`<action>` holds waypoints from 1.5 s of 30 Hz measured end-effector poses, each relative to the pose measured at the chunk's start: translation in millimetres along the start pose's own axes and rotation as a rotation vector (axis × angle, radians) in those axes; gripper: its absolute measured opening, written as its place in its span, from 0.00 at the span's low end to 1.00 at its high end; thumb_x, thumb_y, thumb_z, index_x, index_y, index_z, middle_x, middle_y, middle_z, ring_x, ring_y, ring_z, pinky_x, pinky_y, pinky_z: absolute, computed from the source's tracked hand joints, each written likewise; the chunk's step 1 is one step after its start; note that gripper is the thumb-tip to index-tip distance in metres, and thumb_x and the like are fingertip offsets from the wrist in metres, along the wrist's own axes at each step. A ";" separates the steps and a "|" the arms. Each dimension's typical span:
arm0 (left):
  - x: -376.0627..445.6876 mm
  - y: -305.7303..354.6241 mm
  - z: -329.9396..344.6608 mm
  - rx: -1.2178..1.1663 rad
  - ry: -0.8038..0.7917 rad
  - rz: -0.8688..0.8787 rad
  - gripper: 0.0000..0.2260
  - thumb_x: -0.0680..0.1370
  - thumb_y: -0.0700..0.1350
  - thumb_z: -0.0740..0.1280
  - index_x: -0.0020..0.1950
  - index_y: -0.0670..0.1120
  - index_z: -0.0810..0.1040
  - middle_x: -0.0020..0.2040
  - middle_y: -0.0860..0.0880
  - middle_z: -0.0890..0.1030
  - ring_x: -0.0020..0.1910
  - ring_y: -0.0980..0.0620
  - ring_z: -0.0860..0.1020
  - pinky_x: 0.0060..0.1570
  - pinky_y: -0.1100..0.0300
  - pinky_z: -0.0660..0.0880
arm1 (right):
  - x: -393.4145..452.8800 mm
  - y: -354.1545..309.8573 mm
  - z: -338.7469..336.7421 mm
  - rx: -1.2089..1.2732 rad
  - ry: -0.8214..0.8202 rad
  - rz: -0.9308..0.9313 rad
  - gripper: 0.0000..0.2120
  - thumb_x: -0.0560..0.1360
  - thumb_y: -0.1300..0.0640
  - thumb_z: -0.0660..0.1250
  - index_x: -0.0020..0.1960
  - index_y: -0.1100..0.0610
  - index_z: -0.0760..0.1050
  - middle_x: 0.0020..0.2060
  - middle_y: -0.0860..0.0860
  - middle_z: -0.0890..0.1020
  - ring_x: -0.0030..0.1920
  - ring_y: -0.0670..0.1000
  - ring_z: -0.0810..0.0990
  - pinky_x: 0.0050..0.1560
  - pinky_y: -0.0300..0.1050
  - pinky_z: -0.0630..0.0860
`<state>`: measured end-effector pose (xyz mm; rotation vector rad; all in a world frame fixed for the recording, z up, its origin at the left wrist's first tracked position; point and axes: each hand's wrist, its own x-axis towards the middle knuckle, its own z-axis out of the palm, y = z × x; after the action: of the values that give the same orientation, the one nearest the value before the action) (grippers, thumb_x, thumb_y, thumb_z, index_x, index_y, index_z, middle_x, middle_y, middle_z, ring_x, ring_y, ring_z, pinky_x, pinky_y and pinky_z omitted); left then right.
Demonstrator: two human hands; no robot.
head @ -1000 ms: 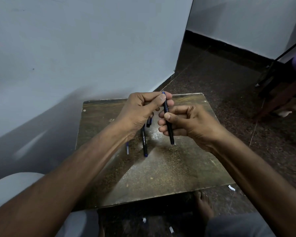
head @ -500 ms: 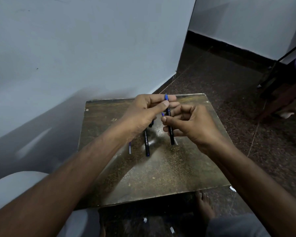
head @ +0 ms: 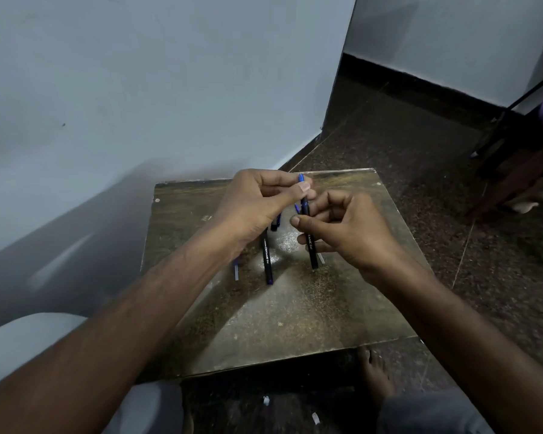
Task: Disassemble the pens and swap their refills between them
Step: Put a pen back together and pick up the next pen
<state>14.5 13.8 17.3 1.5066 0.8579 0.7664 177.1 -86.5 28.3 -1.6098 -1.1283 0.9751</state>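
Near the centre of the frame, both hands work one slim black plastic pen barrel with white lettering (head: pixel 308 236), held almost upright above the worn brownish counter (head: pixel 295 314). The right hand (head: pixel 351 233) is closed around its middle; the left hand (head: pixel 270 205) pinches the blue tip piece (head: pixel 301 180) at its top. This looks like the unscrewing or reseating of the tip. Next, a steady twist and straight pull seems needed. A second black pen (head: pixel 267 258) lies on the counter just left of it.
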 end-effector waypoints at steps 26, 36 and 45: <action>7.9 9.5 -25.1 -0.050 0.291 -0.087 0.07 0.76 0.56 0.81 0.47 0.55 0.88 0.42 0.57 0.89 0.37 0.65 0.80 0.42 0.62 0.76 | 3.4 7.3 -9.2 -0.529 -0.051 -0.077 0.09 0.74 0.52 0.83 0.49 0.48 0.85 0.30 0.43 0.88 0.31 0.36 0.86 0.35 0.25 0.74; -12.5 -5.9 7.5 0.835 0.023 -0.133 0.15 0.70 0.57 0.85 0.43 0.52 0.83 0.35 0.56 0.86 0.36 0.61 0.86 0.39 0.65 0.84 | 4.2 -1.0 -19.4 -0.631 0.048 -0.069 0.10 0.74 0.51 0.83 0.53 0.49 0.86 0.31 0.45 0.87 0.32 0.37 0.86 0.30 0.26 0.72; -10.2 -6.8 8.6 0.858 0.057 -0.009 0.11 0.80 0.57 0.77 0.42 0.52 0.84 0.35 0.56 0.85 0.34 0.61 0.83 0.36 0.64 0.77 | 7.5 2.9 -18.0 -0.617 0.054 -0.091 0.09 0.74 0.51 0.83 0.49 0.48 0.85 0.29 0.43 0.87 0.30 0.35 0.84 0.32 0.26 0.71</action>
<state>16.0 1.0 9.7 2.2255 1.3308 0.4373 196.6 -83.9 29.7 -2.0243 -1.5460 0.5401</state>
